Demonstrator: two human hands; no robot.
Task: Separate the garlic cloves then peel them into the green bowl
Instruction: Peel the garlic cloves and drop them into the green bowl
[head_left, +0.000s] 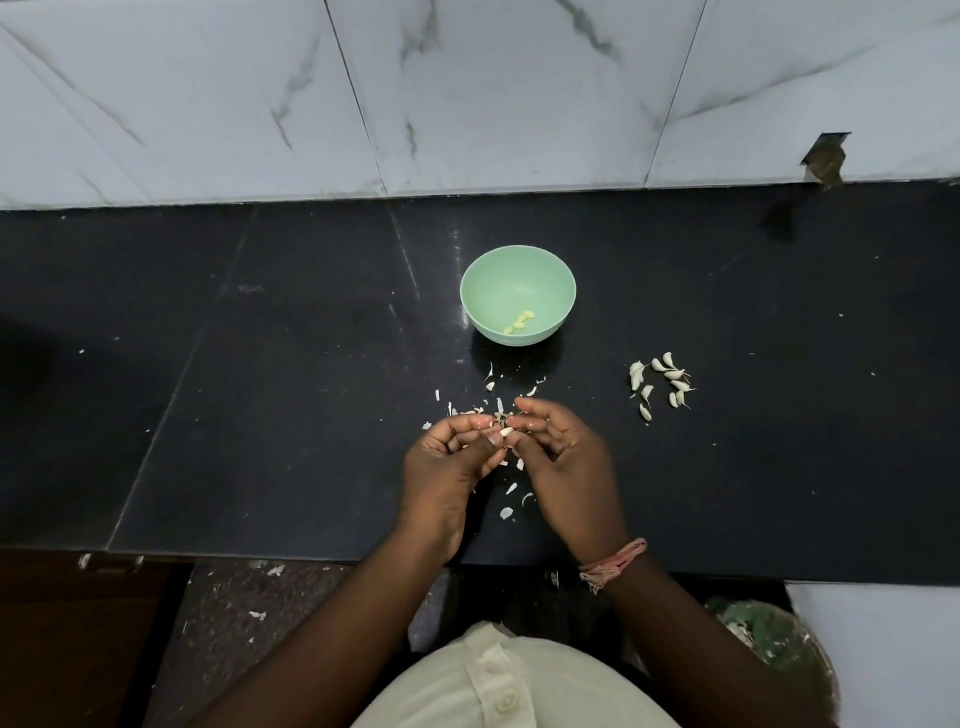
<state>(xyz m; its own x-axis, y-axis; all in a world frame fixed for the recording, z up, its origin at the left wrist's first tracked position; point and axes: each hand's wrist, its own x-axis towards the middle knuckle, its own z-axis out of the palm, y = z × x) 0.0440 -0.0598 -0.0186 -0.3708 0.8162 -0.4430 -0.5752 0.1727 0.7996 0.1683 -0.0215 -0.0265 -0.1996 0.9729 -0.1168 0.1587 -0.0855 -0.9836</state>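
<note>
Where the dark surface (260, 364) meets the marble-patterned wall tiles (467, 93) at the back, its far edge runs straight across the head view, and its near edge lies just below the wrists, with a speckled floor (223, 623) under it. Wide stretches of bare surface lie to the left of the hands and to the far right, beyond the heap of cloves. A chipped hole (826, 158) shows in the wall at the right, just above the surface.

The green bowl (518, 260) stands upright near the middle of the surface, well behind the hands, and a few peeled cloves (519, 322) lie at its bottom. To the right of the bowl and apart from it, a loose group of unpeeled cloves (661, 382) rests on the surface. Bits of garlic skin (506, 499) are scattered between the bowl and the hands and beneath them.

Both hands meet over the near part of the surface. The left hand (447, 467) has its fingers curled inward and pinches a garlic clove (506, 432) at its fingertips. The right hand (566, 462), with a pink thread band (613, 564) at the wrist, also curls its fingers, and thumb and fingertip touch the same clove. Neither hand rests on the surface as far as can be told.
</note>
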